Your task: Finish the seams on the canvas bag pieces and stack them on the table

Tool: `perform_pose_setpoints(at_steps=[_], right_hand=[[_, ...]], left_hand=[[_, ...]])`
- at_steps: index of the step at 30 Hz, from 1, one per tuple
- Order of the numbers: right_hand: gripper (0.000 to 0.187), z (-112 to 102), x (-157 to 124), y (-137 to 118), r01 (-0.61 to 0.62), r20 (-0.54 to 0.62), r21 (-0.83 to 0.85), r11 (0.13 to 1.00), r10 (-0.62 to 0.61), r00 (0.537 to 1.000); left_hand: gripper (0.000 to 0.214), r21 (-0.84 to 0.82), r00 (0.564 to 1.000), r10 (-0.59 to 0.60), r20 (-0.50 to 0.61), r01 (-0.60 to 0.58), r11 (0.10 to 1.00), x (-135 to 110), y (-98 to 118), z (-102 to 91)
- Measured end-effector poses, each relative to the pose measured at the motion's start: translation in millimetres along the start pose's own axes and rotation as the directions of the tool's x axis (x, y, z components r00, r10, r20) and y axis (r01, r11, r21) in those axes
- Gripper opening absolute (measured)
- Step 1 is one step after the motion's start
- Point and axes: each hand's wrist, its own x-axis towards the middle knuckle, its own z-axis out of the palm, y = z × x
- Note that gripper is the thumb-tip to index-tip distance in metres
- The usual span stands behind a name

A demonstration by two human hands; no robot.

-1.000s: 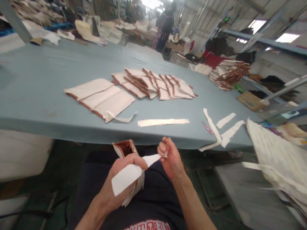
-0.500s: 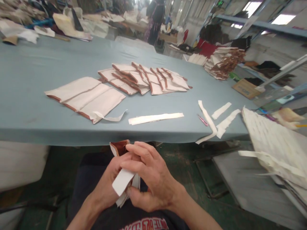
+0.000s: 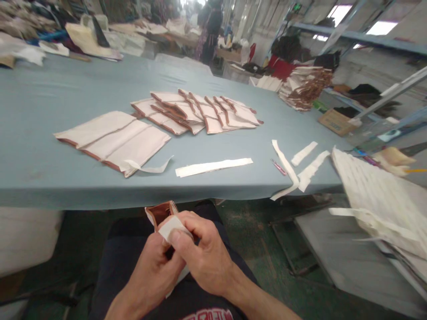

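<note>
Over my lap, below the table's near edge, both hands close on a small cream pouch with brown lining [image 3: 160,213]. My left hand [image 3: 151,269] grips it from below. My right hand [image 3: 200,253] lies over the left and pinches a white strip [image 3: 171,224] against the pouch with thumb and fingers. The lower part of the pouch is hidden behind my hands.
On the blue-grey table [image 3: 50,151] lie three flat cream pouches [image 3: 113,140], a fanned pile of brown-edged ones [image 3: 200,113], a long white strip [image 3: 213,166] and loose strips [image 3: 296,169] by a pink pen [image 3: 277,167]. Cream fabric [image 3: 373,195] rests at right. A person [image 3: 208,29] stands far behind.
The white strip, stretched between my hands a second ago, is now folded down onto the pouch. My right hand has moved left over my left hand.
</note>
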Motion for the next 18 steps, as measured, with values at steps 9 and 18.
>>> perform_pose_setpoints(at_steps=[9,18], right_hand=[[0.031,16,7,-1,-0.338,0.104,0.154,0.928,0.325,0.940],[0.036,27,12,7,-0.338,0.114,0.262,0.904,0.319,0.941]], left_hand=[[0.030,0.049,0.980,-0.030,-0.196,0.040,0.998,-21,-5,-4.9],[0.035,0.002,0.972,-0.115,-0.207,0.118,0.993,-35,-18,-7.3]])
